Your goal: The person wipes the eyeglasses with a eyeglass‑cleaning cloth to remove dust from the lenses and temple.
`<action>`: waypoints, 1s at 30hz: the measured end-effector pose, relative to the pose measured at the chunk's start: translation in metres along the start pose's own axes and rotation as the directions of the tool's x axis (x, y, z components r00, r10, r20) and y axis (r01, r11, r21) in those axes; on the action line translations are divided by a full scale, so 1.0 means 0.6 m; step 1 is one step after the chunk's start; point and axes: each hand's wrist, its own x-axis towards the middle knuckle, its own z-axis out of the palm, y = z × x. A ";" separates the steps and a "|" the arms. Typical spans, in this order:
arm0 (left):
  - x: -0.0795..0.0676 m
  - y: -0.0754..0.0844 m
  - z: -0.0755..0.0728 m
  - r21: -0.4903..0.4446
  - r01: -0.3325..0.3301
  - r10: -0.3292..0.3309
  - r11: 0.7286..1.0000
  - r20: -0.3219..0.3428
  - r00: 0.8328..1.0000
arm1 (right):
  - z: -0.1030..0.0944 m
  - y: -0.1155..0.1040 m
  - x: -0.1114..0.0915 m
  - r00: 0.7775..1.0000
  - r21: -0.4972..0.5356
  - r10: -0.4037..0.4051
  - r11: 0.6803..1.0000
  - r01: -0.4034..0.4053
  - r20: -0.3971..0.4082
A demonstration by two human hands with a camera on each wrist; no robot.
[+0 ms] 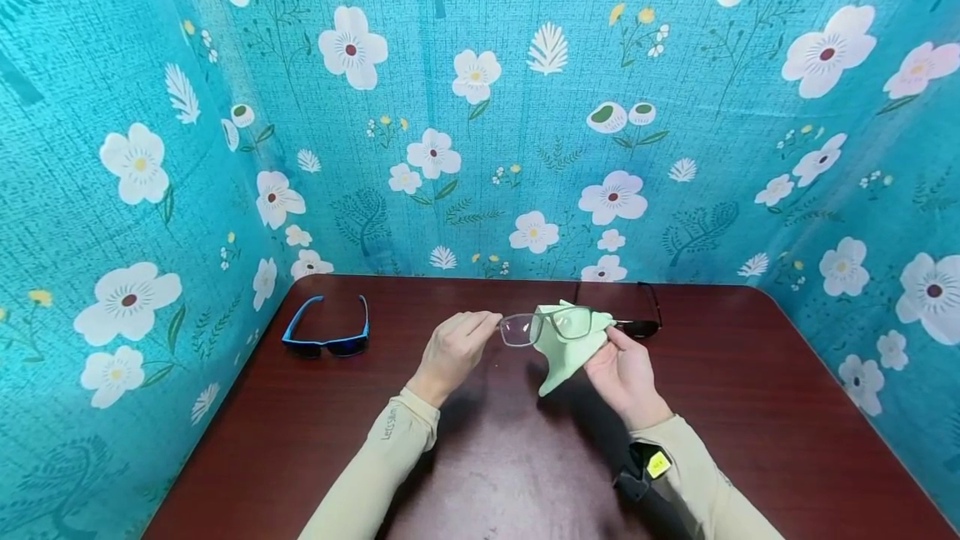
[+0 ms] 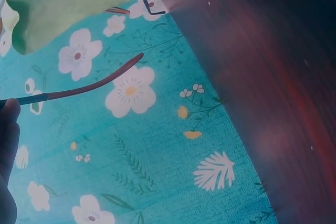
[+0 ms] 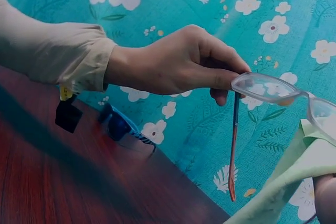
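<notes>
Clear-framed eyeglasses (image 1: 520, 330) are held up above the table, between both hands. My left hand (image 1: 453, 352) pinches them at the left end, near the hinge. In the right wrist view that same left hand (image 3: 173, 61) grips the frame's corner, and one reddish-tipped temple (image 3: 233, 161) hangs down. A pale green cloth (image 1: 558, 365) lies behind the right lens and droops below it. My right hand (image 1: 622, 373) holds the cloth at the frame's right end; its fingers are partly hidden by the cloth. In the left wrist view the cloth (image 2: 73, 3) fills the upper left.
Blue-framed sunglasses (image 1: 326, 347) lie with temples spread at the table's left. Dark sunglasses (image 1: 641, 328) lie behind my right hand, partly covered. The dark red table (image 1: 300, 440) meets a turquoise flowered curtain (image 1: 480, 190) at its back and sides.
</notes>
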 end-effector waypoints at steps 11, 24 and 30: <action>0.002 0.004 0.005 0.014 -0.010 0.010 1.000 0.002 1.000 | 0.003 0.018 0.003 0.999 -0.077 0.038 0.996 -0.036 0.020; 0.002 -0.004 0.001 -0.002 0.056 -0.056 0.998 -0.015 0.998 | 0.004 -0.022 -0.004 0.998 -0.049 0.021 0.998 -0.024 -0.063; 0.004 -0.004 -0.003 -0.051 0.135 -0.138 0.990 -0.063 0.988 | 0.029 -0.038 -0.018 0.977 -0.357 -0.207 0.917 0.177 -0.047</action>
